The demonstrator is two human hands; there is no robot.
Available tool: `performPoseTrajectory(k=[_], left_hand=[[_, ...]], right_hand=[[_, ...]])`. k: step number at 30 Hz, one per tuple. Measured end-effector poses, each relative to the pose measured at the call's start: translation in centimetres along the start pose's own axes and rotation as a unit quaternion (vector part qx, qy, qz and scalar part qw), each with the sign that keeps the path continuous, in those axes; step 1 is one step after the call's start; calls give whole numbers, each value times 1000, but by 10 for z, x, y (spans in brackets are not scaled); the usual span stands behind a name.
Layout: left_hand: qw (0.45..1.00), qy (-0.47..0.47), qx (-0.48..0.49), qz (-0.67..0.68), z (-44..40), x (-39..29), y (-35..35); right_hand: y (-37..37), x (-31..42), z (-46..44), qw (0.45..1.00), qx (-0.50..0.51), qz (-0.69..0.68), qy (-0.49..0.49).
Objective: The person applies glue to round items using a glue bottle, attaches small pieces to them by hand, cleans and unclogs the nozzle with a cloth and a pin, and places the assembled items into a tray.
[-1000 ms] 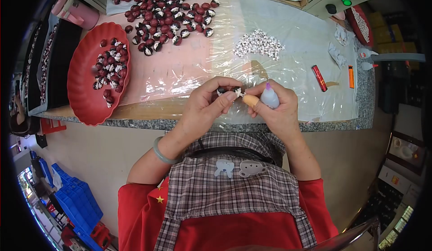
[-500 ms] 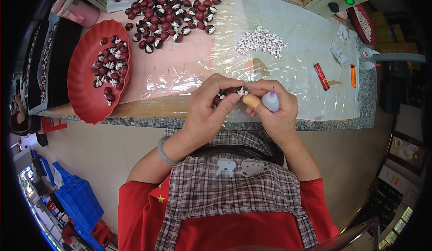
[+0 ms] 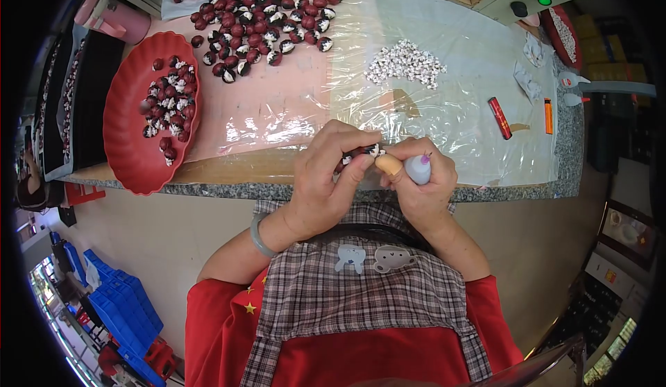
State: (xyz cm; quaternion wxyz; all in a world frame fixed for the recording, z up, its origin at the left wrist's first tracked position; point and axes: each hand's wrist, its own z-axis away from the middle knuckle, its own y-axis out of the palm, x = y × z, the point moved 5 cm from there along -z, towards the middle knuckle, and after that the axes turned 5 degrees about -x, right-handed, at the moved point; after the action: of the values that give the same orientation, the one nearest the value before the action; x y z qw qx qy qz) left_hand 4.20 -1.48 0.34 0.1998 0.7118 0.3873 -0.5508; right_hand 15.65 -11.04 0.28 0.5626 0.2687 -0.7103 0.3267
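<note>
My left hand (image 3: 329, 172), with a pale bangle at the wrist, is closed around a dark red and black ball with white bits (image 3: 362, 155); fingers partly hide it. My right hand (image 3: 424, 184) meets it at the ball's right side. Its thumb wears a tan finger cot (image 3: 388, 165). A small squeeze bottle with a purple tip (image 3: 418, 170) is gripped in that same hand, tip pointing away from me. Whether the right fingertips also pinch a small white bit cannot be made out. Beyond the hands lies a heap of small white pieces (image 3: 408, 64).
A red scalloped tray (image 3: 125, 137) with similar balls stands at left. Many more balls (image 3: 257, 29) spread over the back left. A red tube (image 3: 499, 118), an orange stick (image 3: 548, 116) and small bottles (image 3: 573, 99) lie at right. A pink mug (image 3: 113, 17) stands back left.
Both hands stay together and have shifted only slightly. The left fingers now cover more of the ball. The bottle remains in the right hand, tilted a little differently.
</note>
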Motion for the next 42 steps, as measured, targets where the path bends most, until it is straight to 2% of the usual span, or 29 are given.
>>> performPoseTrajectory(k=[5, 8, 9, 12, 16, 17, 19, 21, 23, 24, 25, 28, 31, 34, 35, 36, 37, 38, 40, 42], left_hand=[[1000, -4, 0, 0, -2, 3, -1], [980, -158, 29, 117, -7, 16, -5], [949, -219, 27, 224, -5, 22, -3], [877, -295, 10, 380, -13, 29, -11], [802, -365, -79, 467, -30, 46, -33], [805, -367, -93, 457, -36, 46, -38], [896, -305, -55, 319, -55, 49, -49], [950, -270, -34, 151, -74, 50, -56], [993, -87, -22, -79, -97, 40, -59], [981, 9, -16, -192, -105, 34, -56], [961, 48, -9, -273, -110, 34, -52], [897, 76, 69, -429, -114, 40, -38], [864, 105, 97, -483, -114, 41, -32], [931, 144, 39, -332, -108, 29, -38], [979, 10, 54, -194, -104, 34, -39], [989, -124, 67, -50, -96, 32, -38], [959, -255, 76, 96, -83, 33, -34], [933, -285, 78, 208, -72, 33, -30], [839, -333, 76, 424, -49, 37, -20], [836, -335, 63, 431, -34, 40, -14]], right_hand=[[3, -9, -1, 1000, 5, -14, 27], [5, -12, -12, 999, 32, -15, 34], [6, -8, -17, 998, 36, -27, 40], [1, -7, -24, 995, 27, -64, 73], [-9, -14, -26, 991, 9, -90, 102], [-12, -17, -25, 991, 9, -85, 107], [-14, -19, -25, 990, 8, -82, 119], [-15, -20, -25, 988, 10, -83, 131], [-15, -19, -25, 988, 19, -76, 131], [-15, -19, -25, 988, 23, -71, 131], [-15, -19, -25, 989, 28, -69, 125], [-16, -21, -23, 991, 42, -59, 111], [-20, -22, -21, 992, 47, -50, 109], [-23, -21, -20, 989, 46, -61, 128], [-25, -23, -20, 986, 45, -70, 143], [-26, -24, -20, 983, 46, -80, 158], [-26, -22, -21, 984, 46, -86, 148], [-27, -20, -22, 985, 47, -91, 138], [-28, -16, -24, 980, 62, -134, 131], [-30, -14, -25, 965, 88, -207, 138]])
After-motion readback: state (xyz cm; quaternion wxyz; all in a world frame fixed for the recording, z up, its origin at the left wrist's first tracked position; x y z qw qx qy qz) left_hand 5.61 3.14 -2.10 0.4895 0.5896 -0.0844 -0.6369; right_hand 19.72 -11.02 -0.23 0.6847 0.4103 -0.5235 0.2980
